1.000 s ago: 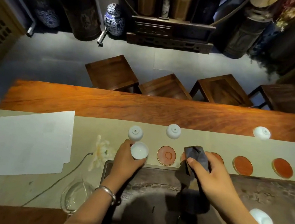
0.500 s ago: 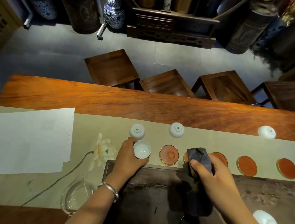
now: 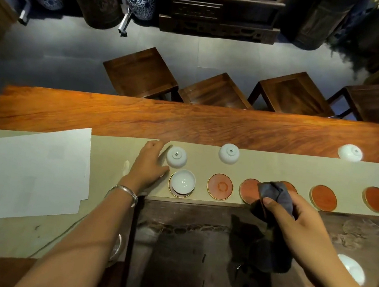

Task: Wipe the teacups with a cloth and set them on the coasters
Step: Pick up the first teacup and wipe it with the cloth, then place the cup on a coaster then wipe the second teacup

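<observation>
A white teacup (image 3: 183, 181) stands upright on the leftmost red coaster (image 3: 173, 192). Just behind it an upturned white teacup (image 3: 176, 157) sits on the beige runner, and my left hand (image 3: 149, 164) lies beside it with relaxed fingers, holding nothing. Two more upturned cups (image 3: 229, 153) (image 3: 350, 152) stand farther right. My right hand (image 3: 293, 216) grips a dark grey cloth (image 3: 275, 195) over the third coaster (image 3: 249, 190). Bare red coasters (image 3: 219, 186) (image 3: 323, 197) (image 3: 377, 199) continue the row.
A dark stone tea tray (image 3: 183, 249) fills the near middle, with white dishes (image 3: 351, 268) at its right edge. White paper sheets (image 3: 27, 172) lie on the left. A glass vessel (image 3: 116, 248) shows under my left forearm. Wooden stools (image 3: 142, 72) stand beyond the table.
My left hand has let go of the upright teacup, leaving it on the leftmost coaster, and moved up-left beside the upturned cup. My right hand still holds the cloth.
</observation>
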